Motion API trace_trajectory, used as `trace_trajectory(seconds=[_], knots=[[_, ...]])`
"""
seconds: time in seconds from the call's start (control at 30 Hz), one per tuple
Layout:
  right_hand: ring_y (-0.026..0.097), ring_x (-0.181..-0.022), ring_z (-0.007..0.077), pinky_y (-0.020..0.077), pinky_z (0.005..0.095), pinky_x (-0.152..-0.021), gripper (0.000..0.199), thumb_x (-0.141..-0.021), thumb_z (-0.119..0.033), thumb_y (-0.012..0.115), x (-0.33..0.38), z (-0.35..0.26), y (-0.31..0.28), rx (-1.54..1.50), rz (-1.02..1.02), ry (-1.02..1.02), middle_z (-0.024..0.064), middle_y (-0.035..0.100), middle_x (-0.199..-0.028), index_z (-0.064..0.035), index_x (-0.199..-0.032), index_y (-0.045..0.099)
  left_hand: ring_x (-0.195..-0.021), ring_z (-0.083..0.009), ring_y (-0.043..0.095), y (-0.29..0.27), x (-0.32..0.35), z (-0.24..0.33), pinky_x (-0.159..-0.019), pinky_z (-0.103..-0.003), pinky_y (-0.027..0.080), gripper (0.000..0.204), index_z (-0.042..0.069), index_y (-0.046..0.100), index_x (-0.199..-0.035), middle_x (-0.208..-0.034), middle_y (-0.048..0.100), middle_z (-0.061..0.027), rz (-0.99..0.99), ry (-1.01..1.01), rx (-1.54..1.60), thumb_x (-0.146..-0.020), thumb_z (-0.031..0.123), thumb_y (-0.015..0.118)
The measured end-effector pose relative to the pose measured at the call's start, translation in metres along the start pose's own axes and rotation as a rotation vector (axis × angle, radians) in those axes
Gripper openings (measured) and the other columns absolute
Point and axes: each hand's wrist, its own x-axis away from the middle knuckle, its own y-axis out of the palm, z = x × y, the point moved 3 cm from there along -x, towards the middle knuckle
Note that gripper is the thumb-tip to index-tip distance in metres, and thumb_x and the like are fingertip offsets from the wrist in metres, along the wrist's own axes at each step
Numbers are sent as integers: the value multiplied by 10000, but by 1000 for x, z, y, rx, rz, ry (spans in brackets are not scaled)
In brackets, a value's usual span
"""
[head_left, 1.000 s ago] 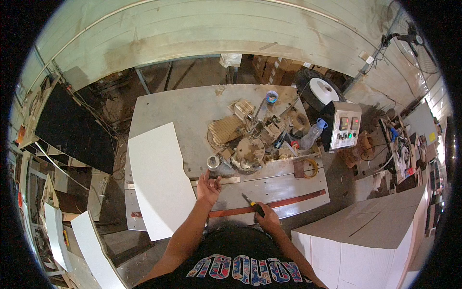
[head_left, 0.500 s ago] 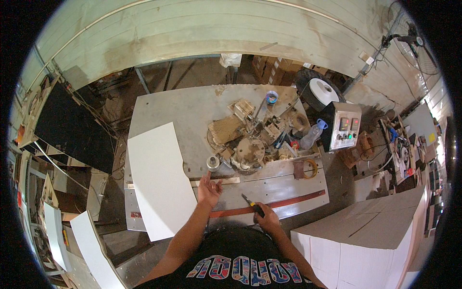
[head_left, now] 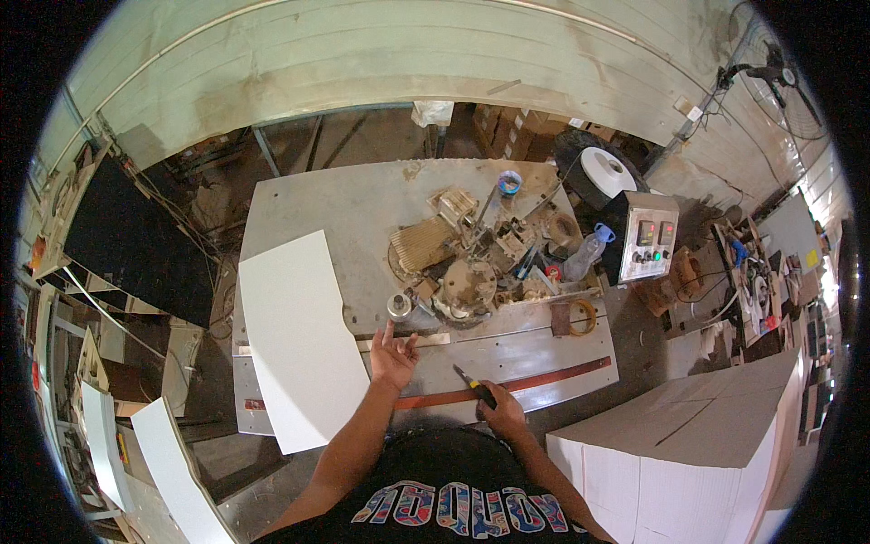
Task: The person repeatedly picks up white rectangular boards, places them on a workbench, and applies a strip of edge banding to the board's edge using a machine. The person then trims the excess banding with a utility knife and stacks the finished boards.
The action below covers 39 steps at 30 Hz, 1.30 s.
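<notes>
Little has shifted since the earlier frame: my left hand (head_left: 392, 355) has lifted its fingers off the narrow wooden strip (head_left: 426, 341) and now hangs spread wide over the bench (head_left: 362, 208), palm down, holding nothing, with the strip's near end just under the fingertips at its 1 o'clock. My right hand (head_left: 501, 415) stays where it was, closed around the handle of a small utility knife (head_left: 475, 384) with a yellow and black grip, its tip pointing toward 10 o'clock over the metal plate (head_left: 535, 349). A long reddish strip (head_left: 544, 381) runs across that plate just beyond the knife, from 9 o'clock toward 3 o'clock. At 9 o'clock from the left hand a white panel (head_left: 304, 340) lies on the bench and overhangs its near edge. At 12 o'clock sits the dusty machine head (head_left: 467, 272) with a small metal roller (head_left: 399, 306) beside it. Farther out at 2 o'clock stands a grey control box (head_left: 645, 238), and at 4 o'clock a stack of white boards (head_left: 689, 453).
</notes>
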Motion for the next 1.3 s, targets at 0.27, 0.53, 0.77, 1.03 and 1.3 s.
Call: trace_trajectory(seconds=[0.27,0.53,0.77,1.03,1.3], knots=[[695,-1287,443,549,530,-1101,564,-995,-251,758,-2,3,0,41,-4,-4,227,727,-1350,-185,-1540,628,-1091,-256,739,-4,-4,1,-881,-445,462,635,285,409,-1743,-670,529,-9,34,11,-17,-1183,582,446],[716,-1255,440,570,532,-1064,558,-996,-260,770,-2,5,2,52,42,-73,221,743,-1343,-191,-1533,635,-1093,-256,738,-10,-7,0,-898,-444,487,621,304,421,-1736,-671,538,-8,28,-4,-33,-1178,572,468],[717,-1249,438,567,530,-1068,554,-993,-256,765,-1,3,1,43,23,-40,212,747,-1333,-193,-1529,640,-1107,-268,758,-16,-12,-1,-890,-445,499,579,312,469,-1702,-641,547,-5,34,-10,-19,-1175,553,488],[713,-1273,431,560,521,-1089,553,-996,-251,761,-1,3,0,30,31,-59,205,747,-1351,-178,-1531,640,-1122,-271,750,-10,-8,1,-895,-455,497,576,284,465,-1703,-644,540,-9,32,-8,-15,-1187,541,464],[709,-1293,427,555,511,-1104,556,-996,-249,766,-1,1,-2,7,9,-26,205,742,-1380,-178,-1534,644,-1146,-284,728,-10,-7,1,-897,-457,497,558,270,459,-1692,-649,526,-23,37,-5,-21,-1197,527,450]])
